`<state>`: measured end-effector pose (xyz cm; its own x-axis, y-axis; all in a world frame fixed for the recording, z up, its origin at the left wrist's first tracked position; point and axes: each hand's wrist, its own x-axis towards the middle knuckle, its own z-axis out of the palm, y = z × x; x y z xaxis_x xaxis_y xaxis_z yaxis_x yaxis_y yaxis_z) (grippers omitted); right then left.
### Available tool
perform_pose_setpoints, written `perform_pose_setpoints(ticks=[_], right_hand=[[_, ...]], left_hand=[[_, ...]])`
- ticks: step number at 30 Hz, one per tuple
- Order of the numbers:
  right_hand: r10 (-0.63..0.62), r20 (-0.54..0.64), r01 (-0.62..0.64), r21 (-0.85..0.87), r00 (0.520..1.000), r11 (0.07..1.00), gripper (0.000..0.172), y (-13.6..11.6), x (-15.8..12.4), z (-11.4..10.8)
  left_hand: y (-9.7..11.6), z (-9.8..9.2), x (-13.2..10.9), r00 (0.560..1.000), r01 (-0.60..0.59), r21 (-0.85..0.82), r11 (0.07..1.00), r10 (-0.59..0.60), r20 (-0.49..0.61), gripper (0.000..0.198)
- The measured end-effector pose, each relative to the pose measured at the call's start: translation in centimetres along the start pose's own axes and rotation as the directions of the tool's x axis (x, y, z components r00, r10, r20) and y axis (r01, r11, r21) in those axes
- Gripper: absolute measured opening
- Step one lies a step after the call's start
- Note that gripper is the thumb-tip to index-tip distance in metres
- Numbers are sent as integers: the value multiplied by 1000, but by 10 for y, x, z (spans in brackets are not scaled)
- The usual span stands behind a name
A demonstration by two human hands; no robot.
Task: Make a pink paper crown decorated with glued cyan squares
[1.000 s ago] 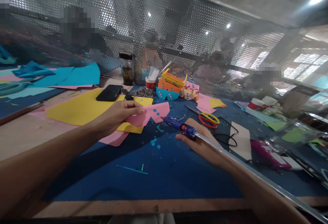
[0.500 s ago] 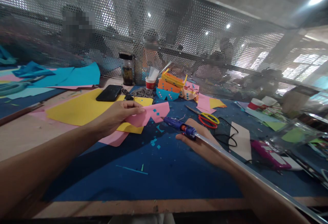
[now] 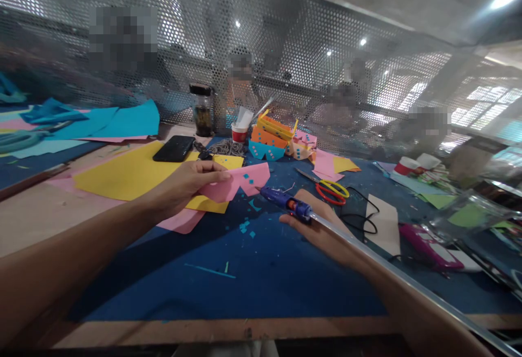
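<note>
My left hand (image 3: 185,183) pinches a pink paper cut-out (image 3: 240,180) dotted with small blue squares and holds it just above the blue mat (image 3: 244,270). My right hand (image 3: 326,229) grips a blue hot glue gun (image 3: 287,202) with a long clear glue stick (image 3: 387,267) trailing back along my forearm. The gun's nozzle points left and sits right at the lower right edge of the pink cut-out. Small blue paper scraps (image 3: 246,225) lie on the mat below it.
Yellow paper sheets (image 3: 130,174), a black phone (image 3: 174,148), a jar (image 3: 202,110), a red cup (image 3: 239,131) and stacked orange and blue paper crafts (image 3: 271,136) lie behind. Red-and-yellow scissors (image 3: 330,189) and a black cable (image 3: 359,218) lie right. People sit behind a perforated screen (image 3: 285,63).
</note>
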<state>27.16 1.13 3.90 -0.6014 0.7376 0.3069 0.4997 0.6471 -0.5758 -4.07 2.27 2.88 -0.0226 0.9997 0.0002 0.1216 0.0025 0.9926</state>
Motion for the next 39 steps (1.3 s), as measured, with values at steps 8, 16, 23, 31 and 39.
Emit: perform_pose_setpoints(ticks=[8, 16, 23, 31, 39], right_hand=[[2, -10, -2, -1, 1000, 1000, 28, 1, 0, 1], [4, -16, -4, 7, 1000, 1000, 27, 0, 0, 1], [50, -44, -44, 132, 998, 990, 28, 0, -1, 2], [69, -83, -48, 232, 994, 972, 20, -2, -2, 1], [-12, -164, 45, 199, 986, 979, 15, -4, -2, 0]], left_hand=[[-1, 0, 1, 1000, -3, 19, 1000, 4, -13, 25], [-3, -1, 2, 1000, 16, 10, 1000, -15, -25, 26], [0, 0, 1, 999, 28, -29, 999, -28, -19, 24], [-4, -2, 3, 1000, 22, -40, 999, -23, -9, 24], [3, 3, -1, 999, 49, -85, 995, -50, -13, 22]])
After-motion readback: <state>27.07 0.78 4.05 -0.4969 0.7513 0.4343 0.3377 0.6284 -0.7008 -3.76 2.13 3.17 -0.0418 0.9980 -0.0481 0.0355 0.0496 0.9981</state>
